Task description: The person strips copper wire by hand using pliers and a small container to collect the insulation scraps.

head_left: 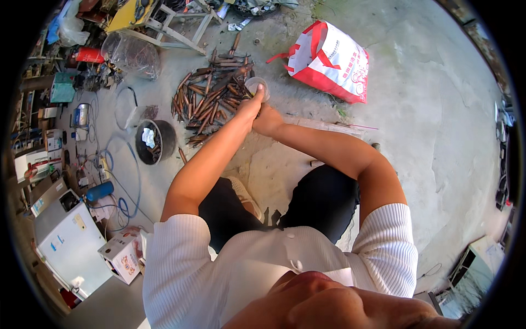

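I see a person sitting low, both arms stretched over the grey concrete floor [427, 164]. The left hand [250, 109] has its thumb on a small, round, see-through plastic cup [254, 83]. The cup is at the right edge of a messy pile of long, thin, brown metal sticks [203, 104]. The right hand [267, 122] is tucked close beside the left. I can't tell if its fingers are apart or together, and the left hand's other fingers are hidden too.

I think this step is about handling the cup right by the pile. To me, the next move calls for a steady grip, keeping the cup level.
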`<state>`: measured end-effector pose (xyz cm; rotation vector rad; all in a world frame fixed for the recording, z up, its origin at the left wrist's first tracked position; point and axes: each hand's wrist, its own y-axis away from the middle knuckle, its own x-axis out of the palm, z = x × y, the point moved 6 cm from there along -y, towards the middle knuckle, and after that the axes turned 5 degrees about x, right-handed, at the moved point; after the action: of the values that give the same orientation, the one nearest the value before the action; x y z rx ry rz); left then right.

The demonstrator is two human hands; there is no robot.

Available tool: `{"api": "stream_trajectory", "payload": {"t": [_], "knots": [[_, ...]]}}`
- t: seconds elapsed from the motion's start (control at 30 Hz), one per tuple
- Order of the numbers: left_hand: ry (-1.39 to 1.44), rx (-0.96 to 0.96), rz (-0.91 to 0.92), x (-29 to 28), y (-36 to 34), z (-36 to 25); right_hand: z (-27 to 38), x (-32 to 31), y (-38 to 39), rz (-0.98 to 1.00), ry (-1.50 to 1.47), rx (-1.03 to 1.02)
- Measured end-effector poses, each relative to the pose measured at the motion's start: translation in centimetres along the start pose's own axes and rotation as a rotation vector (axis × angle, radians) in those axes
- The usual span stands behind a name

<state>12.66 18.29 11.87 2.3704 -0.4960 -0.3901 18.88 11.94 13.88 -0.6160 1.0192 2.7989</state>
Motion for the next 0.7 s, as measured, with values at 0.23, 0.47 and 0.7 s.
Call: {"api": "stream_trajectory", "payload": {"t": [0.23,0.47,0.7], "knots": [[0.259,-0.042,0.316,-1.6,0.5,-2.1,4.1,-3.7,0.7,-0.022,0.072,0.054],[0.112,0.156,0.375,-2.1,0.9,-3.3,4.5,-4.2,1.6,0.136,-0.043,0.047],[-0.011,0.276,0.287,-1.3,3.8,-3.4,2.0,-1.8,2.2,0.014,-0.318,0.156]]}}
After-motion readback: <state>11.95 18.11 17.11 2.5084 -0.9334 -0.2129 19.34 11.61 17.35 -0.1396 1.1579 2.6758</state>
